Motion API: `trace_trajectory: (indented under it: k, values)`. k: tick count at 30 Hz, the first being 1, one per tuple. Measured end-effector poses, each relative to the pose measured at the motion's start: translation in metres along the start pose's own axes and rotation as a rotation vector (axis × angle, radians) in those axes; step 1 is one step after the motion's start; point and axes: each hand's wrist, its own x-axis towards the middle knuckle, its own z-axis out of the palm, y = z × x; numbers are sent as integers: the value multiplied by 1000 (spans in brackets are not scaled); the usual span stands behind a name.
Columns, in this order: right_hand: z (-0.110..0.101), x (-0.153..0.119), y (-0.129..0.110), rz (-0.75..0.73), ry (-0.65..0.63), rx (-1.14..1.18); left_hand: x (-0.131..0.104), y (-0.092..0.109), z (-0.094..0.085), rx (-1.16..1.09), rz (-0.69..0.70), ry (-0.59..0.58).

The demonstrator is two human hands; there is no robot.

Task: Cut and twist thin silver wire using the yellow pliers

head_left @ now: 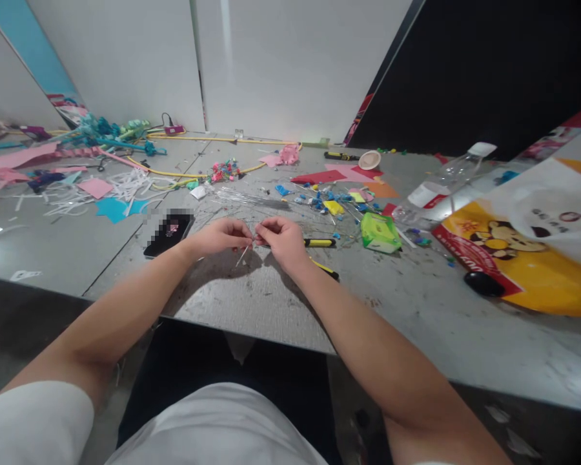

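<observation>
Over the grey table, my left hand and my right hand meet fingertip to fingertip, both pinched closed. A thin pale strip slants down from beneath my left fingertips. What my right fingers pinch is too small to make out. Just beyond the hands lies a bundle of thin wires. A yellow-and-black cutter sits beside my right hand, partly hidden by it, and a second yellow-and-black tool shows past my right wrist. Left of my left hand rests a black phone, its screen partly blurred out.
To the right stand a green packet, a clear plastic bottle and a big yellow bag with a black mouse-like object. Red paper, white strips and blue paper litter the back and left. White panels rise behind.
</observation>
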Motion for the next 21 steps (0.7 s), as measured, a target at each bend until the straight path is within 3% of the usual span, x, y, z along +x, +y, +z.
trace_trajectory:
  k: [9, 12, 17, 21]
  values:
    - [2, 0, -3, 16, -6, -47, -1, 0, 2, 2, -23, -27]
    - [-2, -2, -2, -65, -21, -171, 0, 0, 2, -8, -27, -24]
    - [-10, -8, 1, -299, -95, -391, 2, 0, 1, -73, 3, 86]
    - [-9, -13, 7, -289, -200, -385, 3, 0, 1, -152, -1, 189]
